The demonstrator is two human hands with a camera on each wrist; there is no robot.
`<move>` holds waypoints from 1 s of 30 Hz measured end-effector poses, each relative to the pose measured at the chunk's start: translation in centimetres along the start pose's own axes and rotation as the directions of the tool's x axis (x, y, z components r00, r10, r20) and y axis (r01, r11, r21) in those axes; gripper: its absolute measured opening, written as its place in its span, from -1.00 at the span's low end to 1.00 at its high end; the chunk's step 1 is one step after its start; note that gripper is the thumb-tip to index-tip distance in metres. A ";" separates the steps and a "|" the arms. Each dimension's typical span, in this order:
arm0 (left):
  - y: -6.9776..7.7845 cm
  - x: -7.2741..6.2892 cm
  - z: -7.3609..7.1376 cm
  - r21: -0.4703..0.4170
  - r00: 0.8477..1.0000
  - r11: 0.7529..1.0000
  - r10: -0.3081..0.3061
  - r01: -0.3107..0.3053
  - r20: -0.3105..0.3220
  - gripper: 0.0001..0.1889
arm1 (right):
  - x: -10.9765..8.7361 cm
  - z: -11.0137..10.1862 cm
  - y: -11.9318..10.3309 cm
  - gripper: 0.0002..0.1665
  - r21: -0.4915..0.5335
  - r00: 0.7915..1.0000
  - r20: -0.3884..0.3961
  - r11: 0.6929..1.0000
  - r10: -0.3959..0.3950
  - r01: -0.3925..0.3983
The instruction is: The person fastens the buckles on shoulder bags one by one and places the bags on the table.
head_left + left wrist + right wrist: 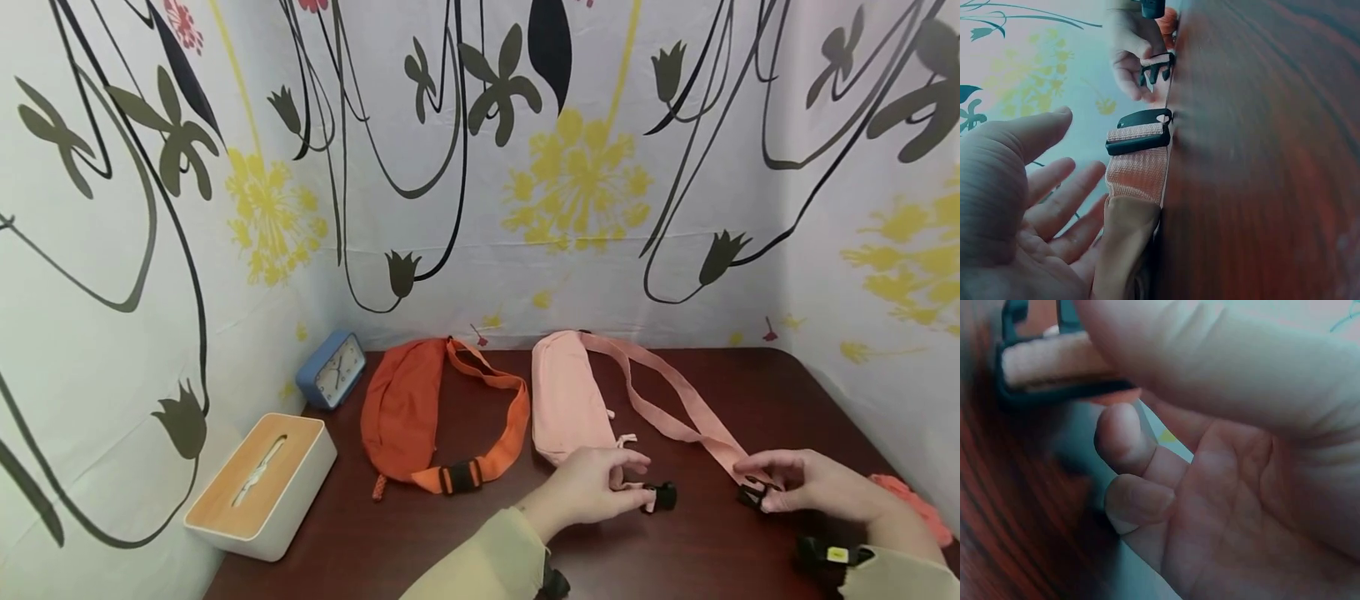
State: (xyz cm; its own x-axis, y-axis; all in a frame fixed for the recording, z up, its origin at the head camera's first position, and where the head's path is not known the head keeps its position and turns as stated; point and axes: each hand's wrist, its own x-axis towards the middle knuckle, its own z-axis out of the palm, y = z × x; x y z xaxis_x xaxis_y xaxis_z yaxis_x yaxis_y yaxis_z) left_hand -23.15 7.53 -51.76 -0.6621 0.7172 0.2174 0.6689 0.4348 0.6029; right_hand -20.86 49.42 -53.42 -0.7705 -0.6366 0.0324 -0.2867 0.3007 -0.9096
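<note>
A pink waist bag (570,396) lies on the dark wooden table, its strap (667,375) running off to the right. In the head view my right hand (817,487) pinches the pronged buckle half (752,493) at the strap's end; the right wrist view shows the thumb over that buckle's webbing (1054,359). My left hand (588,492) is beside the black socket buckle half (660,497). Its thumb and fingers stand apart in the left wrist view, next to the socket half (1138,137) on its short pink webbing. The two halves are separate.
Left of the pink bag lies an orange waist bag (401,408) with its buckle (460,477) fastened. A blue clock (332,371) and a tissue box (262,483) stand along the left wall. A coral-coloured item (915,504) is beyond my right wrist.
</note>
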 end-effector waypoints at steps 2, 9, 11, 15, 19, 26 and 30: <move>-0.1 0.0 0.2 -0.002 1.000 1.000 -0.009 0.009 0.012 -0.53 | 0.1 0.0 0.1 -0.44 -0.054 1.000 -0.024 0.998 0.012 -0.013; -0.3 0.2 1.4 0.095 1.000 0.995 -0.017 0.015 0.019 -0.60 | 1.1 0.5 0.4 -0.58 0.058 1.000 -0.014 0.998 0.011 -0.011; -0.2 0.3 1.8 0.129 1.000 0.992 -0.006 0.005 0.007 -0.63 | 1.3 0.7 0.4 -0.66 0.074 1.000 -0.013 0.997 0.013 -0.012; -0.2 0.4 2.3 0.177 1.000 0.984 0.004 -0.002 -0.011 -0.68 | 1.8 1.3 0.3 -0.74 0.029 0.999 -0.041 1.000 0.007 -0.005; -0.2 0.3 2.5 0.218 0.999 0.976 0.011 -0.005 -0.030 -0.73 | 2.8 2.2 0.2 -0.75 -0.045 0.993 -0.115 0.999 0.007 -0.012; -0.2 0.1 2.4 0.189 0.998 0.981 0.045 -0.036 -0.043 -0.82 | 4.4 3.6 -0.4 -0.79 -0.109 0.985 -0.169 0.993 0.023 -0.042; -0.2 0.0 2.3 0.139 0.999 0.990 0.018 -0.012 -0.042 -0.85 | 5.0 3.8 -0.7 -0.79 -0.042 0.992 -0.129 0.999 0.009 -0.015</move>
State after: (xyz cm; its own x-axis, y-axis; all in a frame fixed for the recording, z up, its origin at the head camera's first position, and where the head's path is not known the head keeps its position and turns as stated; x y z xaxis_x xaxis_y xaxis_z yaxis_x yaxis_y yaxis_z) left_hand -22.56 8.69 -53.61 -0.6637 0.7012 0.2602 0.7172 0.4979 0.4875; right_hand -22.37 43.28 -54.24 -0.8400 -0.5370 0.0770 -0.2989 0.3397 -0.8918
